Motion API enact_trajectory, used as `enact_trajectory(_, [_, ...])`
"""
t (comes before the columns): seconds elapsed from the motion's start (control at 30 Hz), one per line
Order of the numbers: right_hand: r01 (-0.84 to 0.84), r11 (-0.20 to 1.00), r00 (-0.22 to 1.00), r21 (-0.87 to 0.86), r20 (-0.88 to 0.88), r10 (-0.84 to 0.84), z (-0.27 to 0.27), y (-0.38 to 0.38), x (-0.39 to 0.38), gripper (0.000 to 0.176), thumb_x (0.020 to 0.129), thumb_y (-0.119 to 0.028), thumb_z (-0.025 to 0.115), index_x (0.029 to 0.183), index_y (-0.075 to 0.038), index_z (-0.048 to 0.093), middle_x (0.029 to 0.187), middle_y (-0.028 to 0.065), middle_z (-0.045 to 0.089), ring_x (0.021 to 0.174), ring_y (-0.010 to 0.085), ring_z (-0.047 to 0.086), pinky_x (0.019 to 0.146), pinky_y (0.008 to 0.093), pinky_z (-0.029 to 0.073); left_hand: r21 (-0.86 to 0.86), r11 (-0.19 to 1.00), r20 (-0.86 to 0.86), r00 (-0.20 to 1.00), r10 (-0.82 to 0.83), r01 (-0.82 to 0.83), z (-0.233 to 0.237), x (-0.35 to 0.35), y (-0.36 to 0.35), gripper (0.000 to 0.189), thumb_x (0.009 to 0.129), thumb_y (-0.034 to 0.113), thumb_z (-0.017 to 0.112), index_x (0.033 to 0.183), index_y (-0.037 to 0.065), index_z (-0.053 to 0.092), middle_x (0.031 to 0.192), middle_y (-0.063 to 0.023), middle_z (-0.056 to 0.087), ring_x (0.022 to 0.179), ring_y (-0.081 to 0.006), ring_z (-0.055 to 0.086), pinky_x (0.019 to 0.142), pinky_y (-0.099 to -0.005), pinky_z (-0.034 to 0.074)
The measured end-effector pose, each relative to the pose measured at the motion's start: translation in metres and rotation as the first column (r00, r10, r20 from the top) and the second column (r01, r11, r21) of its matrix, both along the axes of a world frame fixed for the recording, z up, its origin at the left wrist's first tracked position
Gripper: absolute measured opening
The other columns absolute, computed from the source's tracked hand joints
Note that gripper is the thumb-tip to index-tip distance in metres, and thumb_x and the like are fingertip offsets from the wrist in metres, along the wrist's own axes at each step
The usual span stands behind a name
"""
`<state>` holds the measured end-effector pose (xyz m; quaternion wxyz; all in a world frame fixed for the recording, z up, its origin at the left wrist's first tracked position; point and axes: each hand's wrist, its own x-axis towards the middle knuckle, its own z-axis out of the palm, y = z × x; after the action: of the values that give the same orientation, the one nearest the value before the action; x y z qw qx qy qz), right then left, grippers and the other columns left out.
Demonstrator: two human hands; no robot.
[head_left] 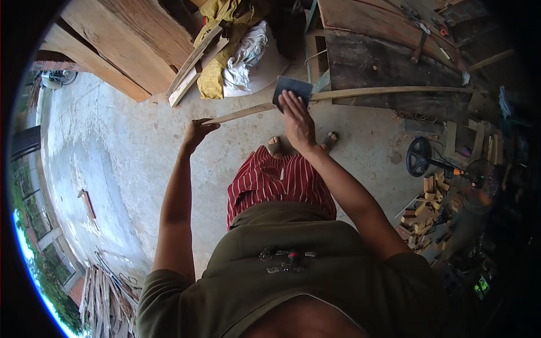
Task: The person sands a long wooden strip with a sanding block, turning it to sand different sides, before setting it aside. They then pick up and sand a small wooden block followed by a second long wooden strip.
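Note:
A long, thin wooden strip [389, 92] runs across in front of me at about waist height. Its left end is pinched in my left hand [196, 135], thumb along the strip. My right hand [300, 125] lies over the strip near its middle, holding a dark grey square sheet of sandpaper [294, 87] against the wood. The fingers rest on top of the sheet, close together; the thumb and the sheet's underside are hidden. To the right, the strip extends over a dark wooden workbench [366, 65].
Tools [420, 25] lie on the bench. Thick planks [129, 39] lean at the upper left beside yellow and white sacks [245, 59]. A fan [420, 156] and a heap of wood offcuts [425, 211] are at right. Wood strips [107, 298] are piled lower left.

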<state>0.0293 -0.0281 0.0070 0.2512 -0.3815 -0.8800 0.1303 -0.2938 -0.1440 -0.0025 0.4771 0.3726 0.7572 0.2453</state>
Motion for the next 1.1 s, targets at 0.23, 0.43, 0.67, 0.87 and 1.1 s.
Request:
enact_trajectory(0.23, [-0.487,0.873,0.873,0.031,0.006,0.487,-0.013,-0.024,-0.103,0.041,0.095,-0.016,0.045,0.131,0.0,0.055,0.142,0.0153,0.051,0.133,0.0253,0.047,0.114,0.0386,0.035,0.054,0.998,0.042,0.999,-0.018,0.016,-0.025,-0.014,-0.002,0.027,0.087,0.013,0.069,0.111,0.001,0.071,0.087,-0.0033,0.072,0.075,-0.008,0.061,0.068,-0.0269,0.049])
enact_trajectory(0.43, [-0.136,0.987,0.989,0.083,0.074,0.13,-0.002,0.05,0.072,0.045,0.091,-0.005,0.052,0.136,0.001,0.051,0.147,0.0127,0.047,0.137,0.0248,0.044,0.116,0.0387,0.034,0.086,0.958,-0.241,0.938,-0.248,0.275,0.002,-0.012,0.009,0.041,0.081,0.034,0.078,0.109,0.004,0.073,0.081,-0.0077,0.074,0.074,-0.0129,0.067,0.069,-0.0268,0.051])
enact_trajectory(0.67, [0.567,0.807,0.815,0.163,0.033,-0.579,-0.005,0.104,0.158,0.039,0.1,-0.011,0.045,0.135,0.004,0.05,0.144,0.0191,0.047,0.136,0.0313,0.042,0.114,0.0407,0.034,-0.055,0.837,-0.55,0.683,-0.48,0.544,0.04,0.031,0.066,0.08,0.072,0.053,0.08,0.134,0.008,0.057,0.152,-0.0213,0.035,0.138,-0.0396,0.034,0.11,-0.0505,0.032])
enact_trajectory(0.87, [-0.014,0.999,1.0,0.045,0.013,0.014,-0.011,0.052,0.102,0.04,0.095,-0.008,0.049,0.134,0.002,0.052,0.145,0.0145,0.048,0.137,0.0249,0.042,0.117,0.0388,0.031,-0.115,0.757,-0.474,0.634,-0.611,0.643,0.027,0.15,0.122,0.05,0.084,0.057,0.065,0.103,0.01,0.068,0.098,-0.0086,0.072,0.096,-0.0333,0.067,0.084,-0.0475,0.049])
enact_trajectory(1.1, [0.543,0.838,0.84,0.059,-0.019,-0.542,0.001,0.157,0.242,0.038,0.101,-0.013,0.043,0.135,0.002,0.051,0.144,0.0165,0.047,0.135,0.0313,0.043,0.11,0.0389,0.038,-0.244,0.779,0.22,0.815,-0.535,0.577,0.025,0.15,0.124,0.084,0.089,0.077,0.037,0.075,-0.002,0.06,0.057,-0.0131,0.061,0.047,-0.0219,0.063,0.045,-0.0322,0.052])
